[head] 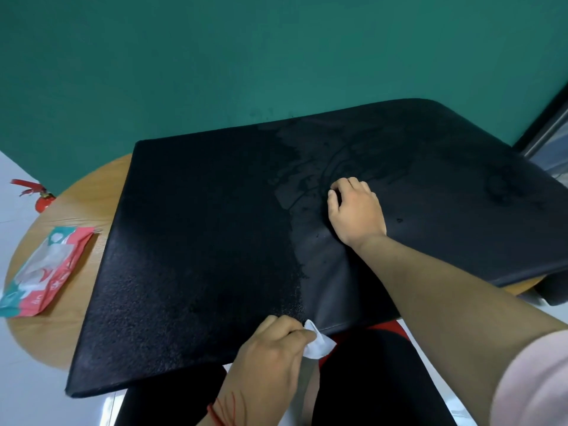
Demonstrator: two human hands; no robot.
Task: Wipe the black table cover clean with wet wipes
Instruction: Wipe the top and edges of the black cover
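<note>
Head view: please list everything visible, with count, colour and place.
table cover: one, black, right part wet-looking, lying over the table
table: one, light wood, round, under the cover
wet wipe pack: one, red, teal and white, on the table left of the cover
wet wipe: one, white, at the cover's near edge
fire extinguisher: one, red, beyond the table's left edge
wall: one, green, behind the table
left hand: one, holds the wet wipe in its fingers
right hand: one, rests on the cover, fingers curled
</note>
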